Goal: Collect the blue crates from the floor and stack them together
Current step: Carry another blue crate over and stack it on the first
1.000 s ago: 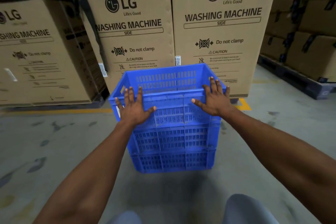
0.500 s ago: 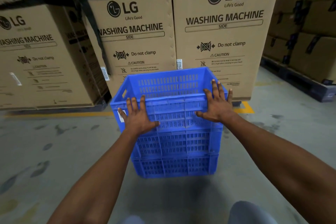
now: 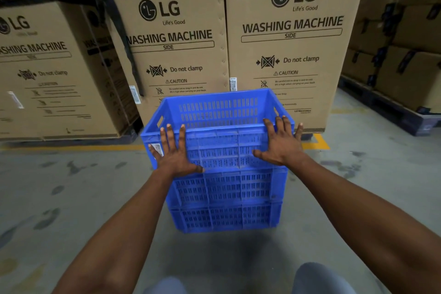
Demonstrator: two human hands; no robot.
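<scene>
Head camera is looking down two bare forearms at a stack of blue slotted plastic crates (image 3: 226, 188) standing on the grey concrete floor (image 3: 71, 198). The stack is showing what look like three tiers nested one on another, and the top crate (image 3: 214, 143) is sitting level with its open mouth facing up and nothing visible inside. The left hand (image 3: 175, 153) is lying flat against the near wall of the top crate, fingers spread and reaching up to the rim, gripping nothing. The right hand (image 3: 280, 143) is doing the same toward the right corner, palm pressed on the wall, fingers splayed wide with the tips over the rim, thumb out to the side; it is also not closed on anything. Just behind the stack, tall brown cardboard washing-machine boxes (image 3: 286, 43) are standing, strapped with black bands, near a yellow floor line (image 3: 319, 142).

Judging by this, the stacking is well along: several crates are already together, and the hands appear to be steadying or seating the top one. No loose crate is showing on the visible floor, so whether any remain to collect cannot be told.
</scene>
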